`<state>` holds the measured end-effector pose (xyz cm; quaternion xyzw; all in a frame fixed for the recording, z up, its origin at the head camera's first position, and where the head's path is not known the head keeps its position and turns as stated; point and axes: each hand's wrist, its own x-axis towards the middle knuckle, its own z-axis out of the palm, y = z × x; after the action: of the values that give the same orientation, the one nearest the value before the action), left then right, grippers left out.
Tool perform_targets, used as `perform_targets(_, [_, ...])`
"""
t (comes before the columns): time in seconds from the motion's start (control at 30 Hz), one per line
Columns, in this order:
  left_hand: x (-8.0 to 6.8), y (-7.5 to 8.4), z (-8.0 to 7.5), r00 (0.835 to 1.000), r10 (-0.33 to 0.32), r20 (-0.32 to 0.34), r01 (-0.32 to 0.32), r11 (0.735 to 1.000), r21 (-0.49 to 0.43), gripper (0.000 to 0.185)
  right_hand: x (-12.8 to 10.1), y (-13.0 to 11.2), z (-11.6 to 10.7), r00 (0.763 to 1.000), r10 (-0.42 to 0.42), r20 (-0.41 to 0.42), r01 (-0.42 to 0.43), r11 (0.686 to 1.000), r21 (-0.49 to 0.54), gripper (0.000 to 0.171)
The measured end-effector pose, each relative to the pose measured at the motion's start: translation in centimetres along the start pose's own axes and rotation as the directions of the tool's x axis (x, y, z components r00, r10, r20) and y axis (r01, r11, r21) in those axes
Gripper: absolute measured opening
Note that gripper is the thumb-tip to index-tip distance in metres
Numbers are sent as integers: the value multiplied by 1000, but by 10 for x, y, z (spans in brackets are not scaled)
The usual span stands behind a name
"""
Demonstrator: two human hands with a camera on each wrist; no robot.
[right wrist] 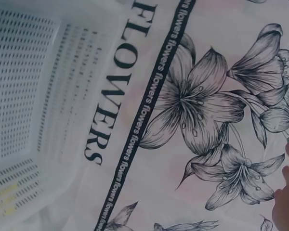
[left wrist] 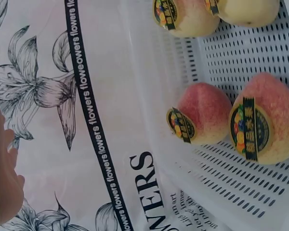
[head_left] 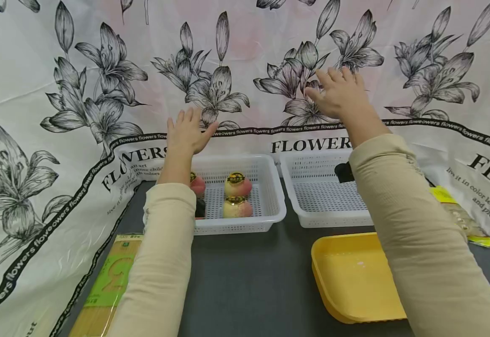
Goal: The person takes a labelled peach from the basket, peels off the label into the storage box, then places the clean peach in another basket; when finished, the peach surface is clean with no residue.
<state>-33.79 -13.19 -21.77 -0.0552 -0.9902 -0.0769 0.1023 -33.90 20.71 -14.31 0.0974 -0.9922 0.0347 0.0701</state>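
Left hand [head_left: 188, 128] raised, fingers straight and spread, holding nothing, above the rear rim of the white perforated plastic basket [head_left: 270, 206] containing stickered peaches [head_left: 237, 184]. Right hand [head_left: 339, 93] likewise spread and empty, raised higher against the flower-printed backdrop sheet [head_left: 101, 70], above the second white perforated basket [head_left: 308, 196]. Yellow plastic tray [head_left: 350, 276] lies nearer.

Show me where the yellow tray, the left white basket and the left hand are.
yellow tray [head_left: 346, 276], head view, bare inner floor.
left white basket [head_left: 270, 187], head view, right wall.
left hand [head_left: 188, 131], head view, back of the hand.
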Motion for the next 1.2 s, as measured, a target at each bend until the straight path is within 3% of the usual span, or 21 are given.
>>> perform_targets(0.2, [-2, -11, 5, 998, 58, 3, -58, 996, -69, 78, -7, 21, 12, 987, -132, -97, 136, 990, 40, 74])
perform_targets(0.33, [-6, -21, 9, 997, 76, -18, -78, 987, -140, 78, -15, 34, 24, 966, -203, -158, 227, 963, 146, 69])
perform_targets(0.43, [-12, -27, 16, 995, 82, -62, -95, 962, -257, 77, -25, 40, 35, 969, -186, -163, 231, 919, 321, 63])
perform_targets(0.5, [-18, -32, 21, 993, 71, -94, -101, 927, -360, 76, -31, 44, 45, 977, -146, -152, 201, 868, 454, 61])
perform_targets(0.57, [-26, -37, 27, 991, 52, -120, -102, 883, -458, 75, -37, 45, 56, 984, -107, -144, 173, 779, 602, 60])
perform_targets(0.6, [-29, -41, 30, 991, 41, -128, -99, 866, -490, 75, -40, 45, 62, 986, -94, -140, 165, 718, 676, 59])
perform_targets(0.7, [-40, -51, 39, 990, 29, -140, -100, 841, -532, 72, -45, 44, 81, 988, -89, -123, 151, 490, 858, 61])
perform_targets(0.77, [-46, -58, 44, 991, 23, -133, -93, 834, -544, 70, -48, 43, 94, 991, -94, -99, 123, 301, 946, 63])
perform_targets(0.8, [-49, -62, 46, 991, 25, -132, -93, 835, -542, 69, -50, 42, 101, 992, -97, -81, 101, 223, 969, 64])
perform_targets(0.93, [-63, -76, 51, 992, 22, -123, -88, 825, -559, 67, -57, 37, 125, 990, -142, -25, 24, -10, 1000, 67])
perform_targets(0.97, [-67, -79, 52, 992, 19, -123, -85, 822, -564, 66, -58, 35, 131, 987, -161, -10, 2, -48, 999, 67])
perform_targets(1.03, [-76, -86, 55, 992, 2, -127, -75, 817, -572, 64, -59, 31, 140, 977, -212, 18, -38, -91, 995, 66])
perform_targets(1.1, [-84, -92, 59, 991, -26, -131, -55, 813, -579, 61, -58, 27, 148, 964, -263, 47, -77, -107, 991, 66])
perform_targets(1.2, [-97, -102, 67, 988, -56, -141, -37, 813, -581, 59, -55, 20, 156, 938, -336, 88, -127, -95, 987, 65])
